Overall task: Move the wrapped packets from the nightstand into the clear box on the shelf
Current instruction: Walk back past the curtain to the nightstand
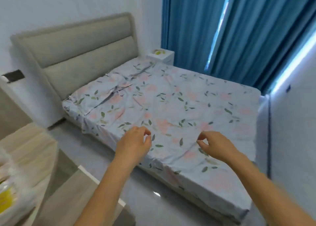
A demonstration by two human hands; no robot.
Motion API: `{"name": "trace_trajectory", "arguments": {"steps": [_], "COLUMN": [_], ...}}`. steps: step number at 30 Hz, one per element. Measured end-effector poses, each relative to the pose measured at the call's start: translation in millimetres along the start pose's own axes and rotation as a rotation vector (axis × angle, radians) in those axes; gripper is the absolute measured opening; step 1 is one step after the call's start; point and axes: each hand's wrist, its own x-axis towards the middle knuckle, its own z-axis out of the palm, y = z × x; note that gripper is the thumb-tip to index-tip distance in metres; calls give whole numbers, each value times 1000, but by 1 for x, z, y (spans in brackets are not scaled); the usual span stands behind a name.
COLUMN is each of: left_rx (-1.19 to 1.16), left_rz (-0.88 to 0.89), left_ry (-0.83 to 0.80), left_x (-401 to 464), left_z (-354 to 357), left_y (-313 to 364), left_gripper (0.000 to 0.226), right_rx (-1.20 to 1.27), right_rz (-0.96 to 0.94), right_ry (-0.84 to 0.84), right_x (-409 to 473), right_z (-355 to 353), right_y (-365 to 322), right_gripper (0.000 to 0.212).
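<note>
Lying on the white nightstand past the bed's far corner, beside the blue curtain, a yellow-marked packet waits. Left hand and right hand hover apart, loosely curled, holding nothing. Best walk round the bed's foot; that gap looks narrow.

No legible text, label, brand or number appears; the yellow mark on the packet on the far nightstand is blurred.
</note>
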Motion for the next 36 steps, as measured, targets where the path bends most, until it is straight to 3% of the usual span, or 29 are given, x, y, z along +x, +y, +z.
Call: {"name": "trace_trajectory", "arguments": {"steps": [8,15,28,36], "left_rx": [283,370,431,382], "left_rz": [424,645,705,624], "left_ry": [-140,-150,-362,-352], "left_x": [63,96,190,335], "left_z": [124,237,339,412], "left_y": [198,377,533,615], "left_gripper": [29,33,31,42], "right_rx": [27,-36,-125,-135], "right_rz": [361,531,561,523], "right_ry": [105,130,204,230], "right_x": [-82,-125,-86,49], "right_z": [-52,-87,-132,-177], "right_y": [208,381,578,694], "right_gripper": [30,26,41,38]}}
